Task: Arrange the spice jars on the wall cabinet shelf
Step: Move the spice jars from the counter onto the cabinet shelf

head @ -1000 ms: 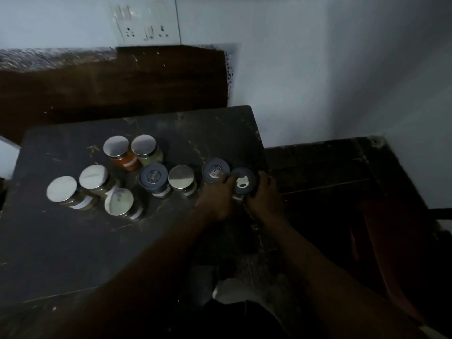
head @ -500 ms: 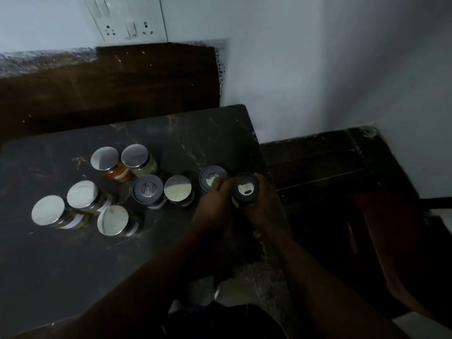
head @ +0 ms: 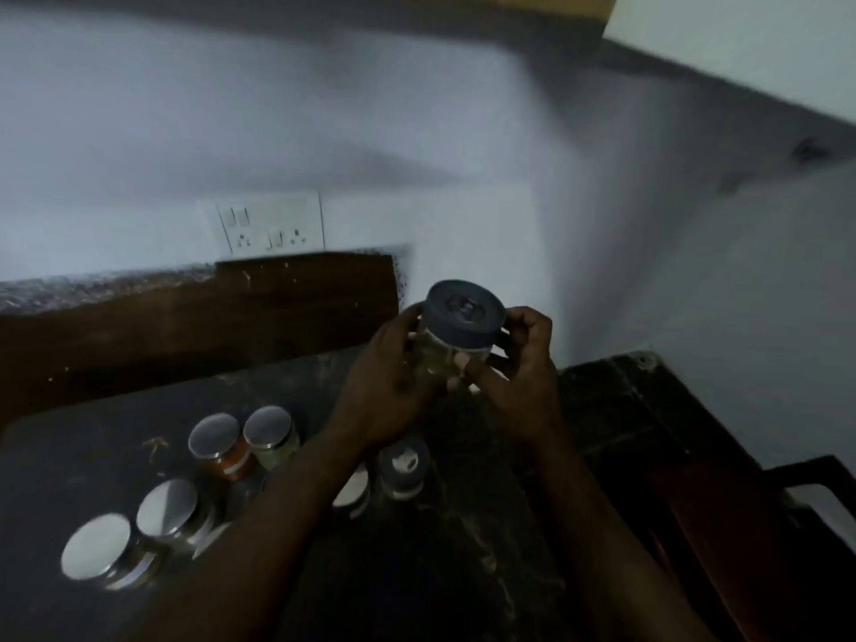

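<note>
— What's changed since the last frame?

— The view has tipped up, and I've lifted the dark-lidded jar (head: 456,338) clear of the counter (head: 92,447). It's now in front of the wall, above the counter's right end.

— Grip?

— Left hand (head: 387,386) wrapped round the glass, right hand (head: 519,373) clamped on the other side – both closed on it.

— How far along?

— Barely begun, I'd say. The cabinet underside (head: 486,4) shows high above the counter; its shelf is hidden. On the counter wait four steel-lidded jars (head: 215,435), a second dark-lidded jar (head: 403,465), and one partly behind my arm.
</note>
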